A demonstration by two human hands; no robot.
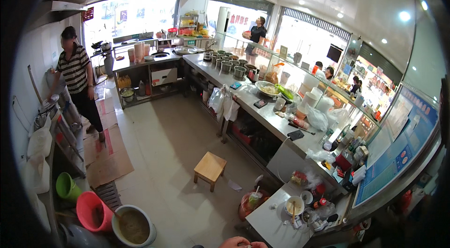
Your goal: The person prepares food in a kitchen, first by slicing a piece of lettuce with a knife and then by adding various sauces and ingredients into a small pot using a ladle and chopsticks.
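At the bottom edge my left hand (235,242) and my right hand (258,245) are close together, mostly cut off by the frame. A small pale bit shows between the fingers, but I cannot tell what it is or which hand has it. To their right stands a small metal-topped table (270,220) bearing a white bowl (294,206) with wooden chopsticks (293,214) across it. A plastic bag (247,206) with a lidded drink cup (255,197) is beside the table. Farther ahead on the floor is a wooden stool (211,166).
A person in a striped shirt (74,69) stands on flattened cardboard (107,156) at left. A pink bucket (92,211), a green bucket (66,186) and a pail of brown liquid (133,227) stand lower left. A long steel counter (242,102) with metal pots (226,67) runs along the right.
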